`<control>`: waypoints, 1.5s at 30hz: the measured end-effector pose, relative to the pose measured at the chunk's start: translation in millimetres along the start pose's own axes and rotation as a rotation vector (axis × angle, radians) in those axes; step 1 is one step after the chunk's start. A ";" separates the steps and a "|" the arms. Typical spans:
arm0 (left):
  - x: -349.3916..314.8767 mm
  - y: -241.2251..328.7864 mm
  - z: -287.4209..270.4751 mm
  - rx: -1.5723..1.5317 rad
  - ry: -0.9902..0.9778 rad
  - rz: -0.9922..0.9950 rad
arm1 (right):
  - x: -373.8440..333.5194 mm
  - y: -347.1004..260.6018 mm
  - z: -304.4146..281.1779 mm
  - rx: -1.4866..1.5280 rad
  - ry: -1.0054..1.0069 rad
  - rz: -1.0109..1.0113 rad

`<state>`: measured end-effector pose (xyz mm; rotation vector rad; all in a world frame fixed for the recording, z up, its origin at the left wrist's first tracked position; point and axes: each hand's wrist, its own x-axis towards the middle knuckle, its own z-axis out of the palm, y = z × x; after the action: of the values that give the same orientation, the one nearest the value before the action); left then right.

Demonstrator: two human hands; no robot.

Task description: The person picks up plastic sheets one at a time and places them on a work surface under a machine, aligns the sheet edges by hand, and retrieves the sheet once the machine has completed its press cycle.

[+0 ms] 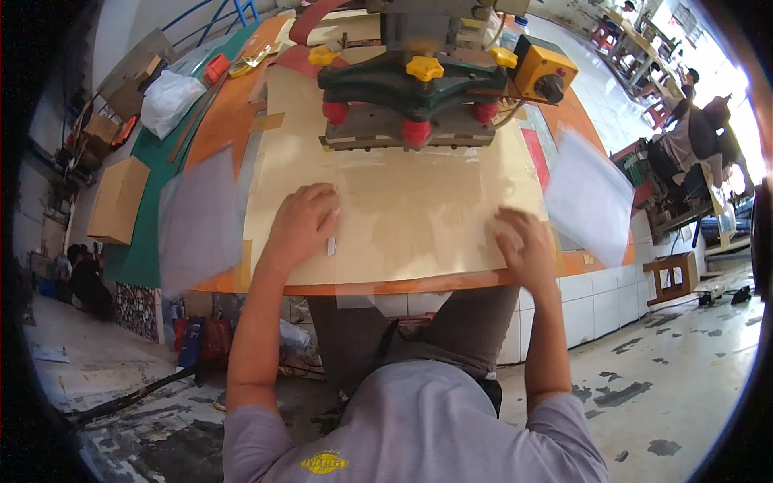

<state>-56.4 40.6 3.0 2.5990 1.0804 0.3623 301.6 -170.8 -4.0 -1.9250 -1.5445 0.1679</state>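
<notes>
A cream-coloured sheet [386, 189] covers the work table in front of me. My left hand [304, 221] rests on its left part with the fingers bent and slightly apart. Beside that hand lies a small white strip [331, 246]. A clear plastic film [411, 233] seems to lie flat between my hands, its lower end hanging past the table's front edge. My right hand [523, 241] is over the right part of the cream sheet, fingers apart and a little blurred. Neither hand shows anything gripped. Beyond them stands a press head [415, 88] with yellow knobs and red feet.
Stacks of translucent plastic sheets lie left [201, 217] and right [592, 197]. A yellow control box [545, 71] is fixed beside the press. Farther left are a cardboard box [118, 200], a white plastic bag [171, 103] and a red container [216, 68]. A wooden stool [672, 275] stands right.
</notes>
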 end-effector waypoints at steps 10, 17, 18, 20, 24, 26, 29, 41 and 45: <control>77.5 -81.5 46.3 -0.110 0.268 -0.116 | 136.2 83.3 70.3 -0.143 0.039 -0.022; 77.2 -74.5 54.8 -0.010 0.310 -0.140 | 132.3 75.4 71.3 -0.058 0.005 -0.020; 76.8 -72.0 53.7 -0.026 0.304 -0.113 | 131.2 77.5 70.7 -0.061 0.004 -0.008; 74.7 -72.2 54.8 -0.007 0.313 -0.107 | 132.2 74.4 71.6 -0.055 0.000 -0.007; 73.2 -73.9 55.9 0.033 0.315 -0.076 | 129.4 63.6 66.5 -0.018 -0.016 0.017; 73.8 -74.5 57.1 0.027 0.318 -0.074 | 130.0 63.9 65.2 -0.014 -0.017 0.027; 74.8 -72.2 57.5 0.009 0.335 -0.073 | 131.3 65.6 64.1 -0.010 -0.021 0.011; 82.7 -79.5 54.9 -0.185 0.362 -0.146 | 136.6 72.5 62.8 0.122 -0.049 0.007; 81.9 -85.2 60.8 -0.183 0.386 -0.179 | 135.4 70.7 64.2 0.177 -0.046 0.015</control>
<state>-34.3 145.8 -75.1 2.3032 1.3198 0.9006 369.1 -27.9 -53.7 -1.8056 -1.4924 0.3467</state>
